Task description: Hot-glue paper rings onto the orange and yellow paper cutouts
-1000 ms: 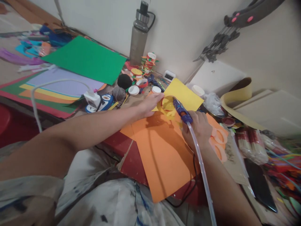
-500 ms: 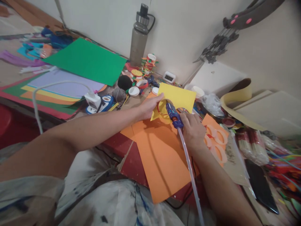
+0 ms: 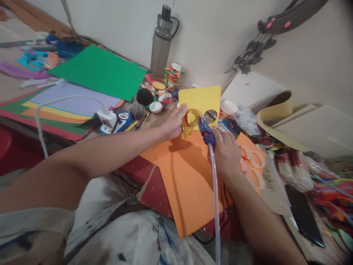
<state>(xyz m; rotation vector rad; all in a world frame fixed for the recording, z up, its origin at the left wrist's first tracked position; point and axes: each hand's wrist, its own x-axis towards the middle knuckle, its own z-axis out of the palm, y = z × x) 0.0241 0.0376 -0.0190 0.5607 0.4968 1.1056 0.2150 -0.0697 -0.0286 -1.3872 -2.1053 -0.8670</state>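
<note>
My left hand (image 3: 176, 121) grips the left edge of a yellow craft sheet (image 3: 200, 97), held tilted up with a round cut-out at its lower right. Against the sheet's lower left sits a yellow ring with a red rim (image 3: 192, 117). In my right hand (image 3: 226, 149) is a blue hot glue gun (image 3: 206, 131), its tip close to the ring's right side. A long clear glue stick (image 3: 215, 191) trails from the gun's back end. Beneath both hands lie orange sheets (image 3: 190, 191) over the red table edge.
A water bottle (image 3: 160, 51) stands against the wall. To the left are a green sheet (image 3: 102, 71), stacked coloured sheets and a power adapter (image 3: 107, 117). Orange rings (image 3: 252, 167), paper cups (image 3: 228, 107) and packs of cotton swabs (image 3: 293, 169) lie on the right.
The yellow sheet has turned more upright toward me, so the ring and round cut-out show more fully. The glue gun's tip has shifted slightly right and down, off the ring's middle.
</note>
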